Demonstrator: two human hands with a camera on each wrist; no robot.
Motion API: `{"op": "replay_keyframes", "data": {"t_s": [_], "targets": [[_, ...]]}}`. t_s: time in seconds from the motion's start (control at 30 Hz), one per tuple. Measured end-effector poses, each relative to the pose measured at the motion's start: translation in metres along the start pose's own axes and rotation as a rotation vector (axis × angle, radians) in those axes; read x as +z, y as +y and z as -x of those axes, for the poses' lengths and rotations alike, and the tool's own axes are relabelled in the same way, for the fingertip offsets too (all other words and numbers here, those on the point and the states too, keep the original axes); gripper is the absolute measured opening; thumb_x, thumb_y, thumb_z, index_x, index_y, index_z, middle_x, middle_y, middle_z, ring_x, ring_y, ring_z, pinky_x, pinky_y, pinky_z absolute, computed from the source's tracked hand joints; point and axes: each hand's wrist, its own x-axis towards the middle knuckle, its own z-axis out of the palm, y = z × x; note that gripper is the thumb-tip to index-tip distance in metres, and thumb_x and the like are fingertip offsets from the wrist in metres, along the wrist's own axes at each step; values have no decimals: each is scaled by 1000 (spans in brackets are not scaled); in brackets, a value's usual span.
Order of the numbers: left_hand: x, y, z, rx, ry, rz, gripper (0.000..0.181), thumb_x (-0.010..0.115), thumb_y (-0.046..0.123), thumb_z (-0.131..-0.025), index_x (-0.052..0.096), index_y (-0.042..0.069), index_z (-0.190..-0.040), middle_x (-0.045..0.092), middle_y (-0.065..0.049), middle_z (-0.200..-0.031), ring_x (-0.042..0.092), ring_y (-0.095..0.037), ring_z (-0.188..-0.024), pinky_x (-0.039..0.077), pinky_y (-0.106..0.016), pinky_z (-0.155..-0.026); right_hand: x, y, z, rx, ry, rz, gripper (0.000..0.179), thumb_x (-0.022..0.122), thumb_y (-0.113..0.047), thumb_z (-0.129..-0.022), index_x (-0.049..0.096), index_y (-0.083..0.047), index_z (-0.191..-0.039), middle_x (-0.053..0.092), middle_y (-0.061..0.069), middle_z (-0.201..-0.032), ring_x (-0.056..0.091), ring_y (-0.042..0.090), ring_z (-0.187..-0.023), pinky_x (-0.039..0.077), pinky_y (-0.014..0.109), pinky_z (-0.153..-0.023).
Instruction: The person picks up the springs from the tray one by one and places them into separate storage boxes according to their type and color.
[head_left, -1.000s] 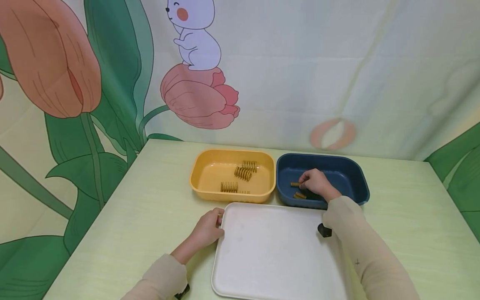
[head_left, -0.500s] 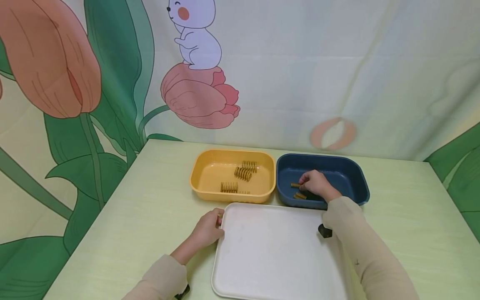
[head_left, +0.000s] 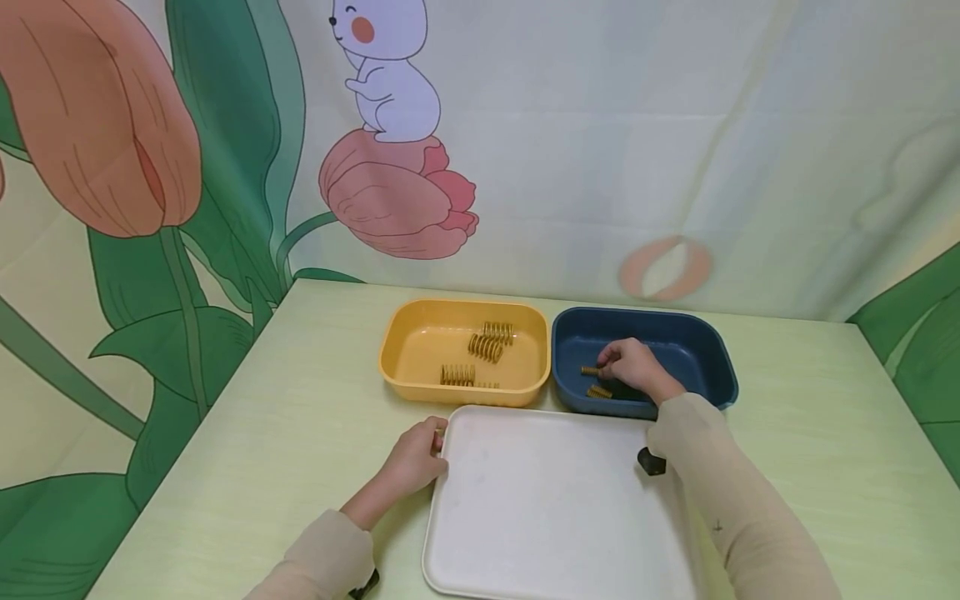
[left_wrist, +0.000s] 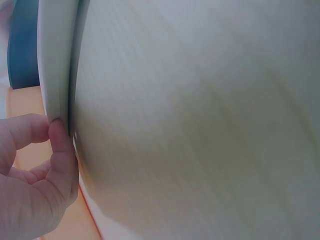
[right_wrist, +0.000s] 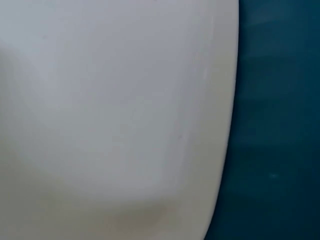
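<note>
At the left rim of the white tray [head_left: 555,500], my left hand [head_left: 411,457] grips the edge. The left wrist view shows thumb and finger [left_wrist: 35,127] pinching the tray's rim [left_wrist: 57,60]. My right hand [head_left: 633,367] reaches into the dark blue bin [head_left: 690,329], fingertips pinched together at the end of a small brass coil spring [head_left: 589,371]. A second small spring [head_left: 599,391] lies just below it in the same bin. The right wrist view shows only the tray [right_wrist: 115,100] and the blue bin's wall [right_wrist: 280,125]; no fingers appear there.
A yellow bin [head_left: 420,342] touches the blue one on its left and holds several larger brass springs [head_left: 486,347]. Both bins stand behind the tray on the pale green table [head_left: 285,433]. A printed curtain [head_left: 555,167] hangs behind.
</note>
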Motion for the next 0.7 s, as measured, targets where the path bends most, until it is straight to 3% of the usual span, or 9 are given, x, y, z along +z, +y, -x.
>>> {"op": "replay_keyframes", "data": {"t_s": [0.7], "targets": [[0,1,1,5,-1,-20,52,59,-8,-64,47,-7,-115,47,-4,-77,40,-14,-68,35,-24,-62,-9,-1,10,-39,54,-36,16,58,-7,-82,62,2,-95,61,15,-92,56,23,-81,46,35,-73]]}}
